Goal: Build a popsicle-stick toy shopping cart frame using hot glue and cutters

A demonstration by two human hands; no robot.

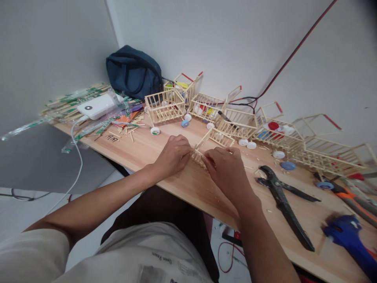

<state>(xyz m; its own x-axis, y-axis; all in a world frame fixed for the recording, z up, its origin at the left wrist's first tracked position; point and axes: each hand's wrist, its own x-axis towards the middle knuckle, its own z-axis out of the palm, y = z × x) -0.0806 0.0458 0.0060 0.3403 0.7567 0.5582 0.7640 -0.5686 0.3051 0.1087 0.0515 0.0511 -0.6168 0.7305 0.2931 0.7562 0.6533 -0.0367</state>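
A small frame of thin wooden sticks [212, 138] lies on the wooden table [182, 184] in front of me. My left hand [173, 154] has its fingers curled and pinches the frame's near left corner. My right hand [225, 169] is also closed over the frame's near edge, covering part of it. What lies under the fingers is hidden.
Several finished stick carts [165, 105] with bottle-cap wheels line the wall. Black cutters [282, 202] lie right of my hands, a blue tool [350, 236] and orange-handled tool [350, 196] farther right. A white power bank [98, 106], stick bundles and a dark blue bag [132, 72] sit at the left.
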